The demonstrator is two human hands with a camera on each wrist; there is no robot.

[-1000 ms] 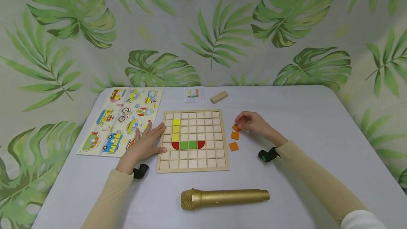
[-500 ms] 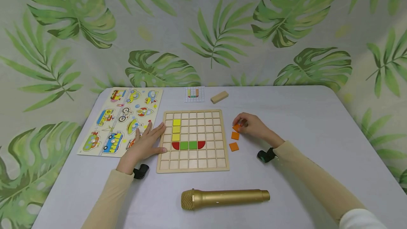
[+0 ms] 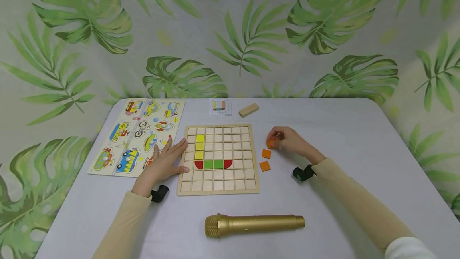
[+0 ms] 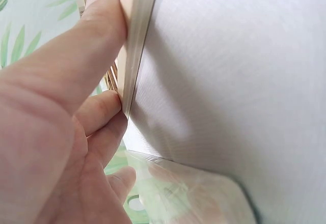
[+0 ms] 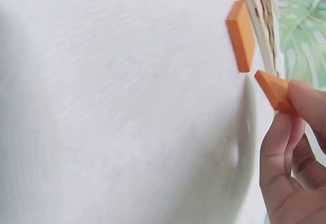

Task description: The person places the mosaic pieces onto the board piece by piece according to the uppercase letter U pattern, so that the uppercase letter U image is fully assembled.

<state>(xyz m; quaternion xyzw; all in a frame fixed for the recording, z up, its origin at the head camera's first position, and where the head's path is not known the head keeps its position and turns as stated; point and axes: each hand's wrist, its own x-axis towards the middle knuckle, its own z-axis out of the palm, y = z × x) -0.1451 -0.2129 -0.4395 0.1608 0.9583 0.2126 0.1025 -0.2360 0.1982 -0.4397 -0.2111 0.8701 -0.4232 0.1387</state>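
My right hand [image 3: 289, 141] pinches an orange square tile [image 5: 276, 91] between thumb and fingers, just right of the wooden grid board [image 3: 238, 187]. Two more orange tiles [image 3: 264, 166] lie on the table along the board's right side. My left hand [image 3: 163, 165] rests at the board's left edge, fingers spread, with thumb and fingertips against the frame. On the board stand a column of yellow squares [image 3: 199, 146], two green squares [image 3: 213, 164] and a red quarter-round piece [image 3: 228, 164] at each end of the green pair.
A pattern card [image 3: 220, 107] and a wooden block [image 3: 248, 110] lie behind the board. The vehicle puzzle board [image 3: 118, 143] sits at the left, partly under my left hand. A gold microphone [image 3: 255, 224] lies in front. A leaf-print cloth hangs behind the table.
My right hand has drawn the farthest orange tile slightly right, away from the other two, and now holds it tilted. My left hand stays at the board's edge.
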